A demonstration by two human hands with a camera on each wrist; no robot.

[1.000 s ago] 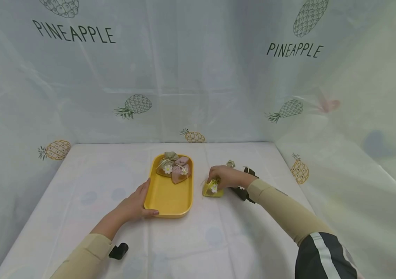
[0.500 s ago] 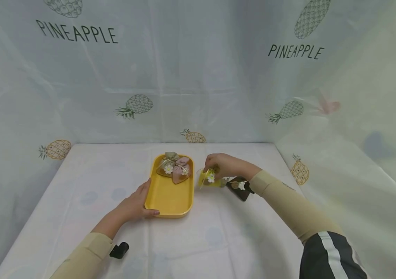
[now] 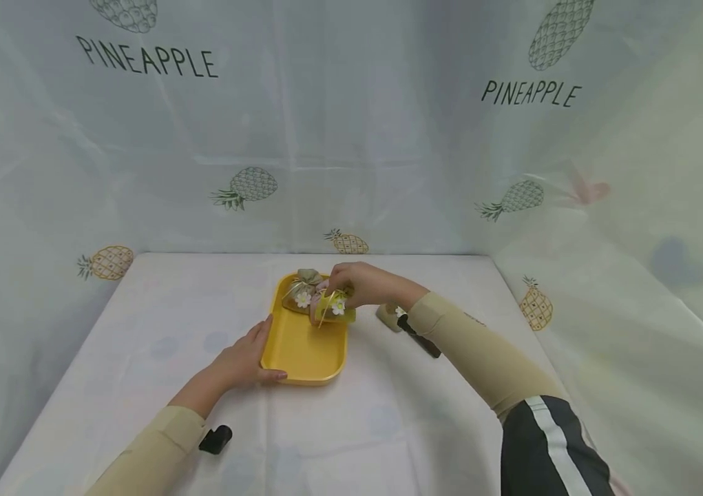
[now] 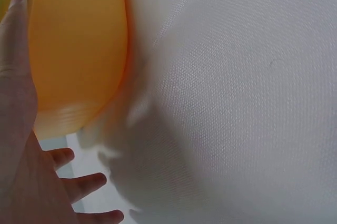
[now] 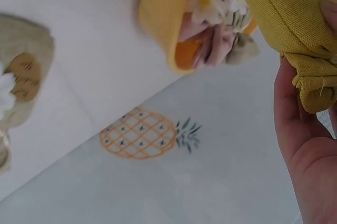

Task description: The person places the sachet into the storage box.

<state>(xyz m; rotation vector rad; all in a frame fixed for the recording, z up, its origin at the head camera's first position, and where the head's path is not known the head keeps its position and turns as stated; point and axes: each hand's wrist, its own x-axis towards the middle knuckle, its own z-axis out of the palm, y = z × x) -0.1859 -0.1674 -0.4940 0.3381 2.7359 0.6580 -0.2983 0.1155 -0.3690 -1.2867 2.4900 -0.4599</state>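
- A yellow pouch (image 3: 345, 317) is pinched by the right hand (image 3: 368, 284) over the tray (image 3: 301, 355) rim
- The tray is touched by the left hand (image 3: 241, 358), fingers spread

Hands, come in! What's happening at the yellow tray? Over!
Left hand against yellow tray. Right hand holds yellow pouch over right rim. Pink pouch, green pouch occupy far end.

right hand (image 5: 308, 155) grips yellow pouch (image 5: 289, 11) | yellow tray (image 5: 163, 19) near (blurred) | beige pouch (image 5: 43, 48) apart
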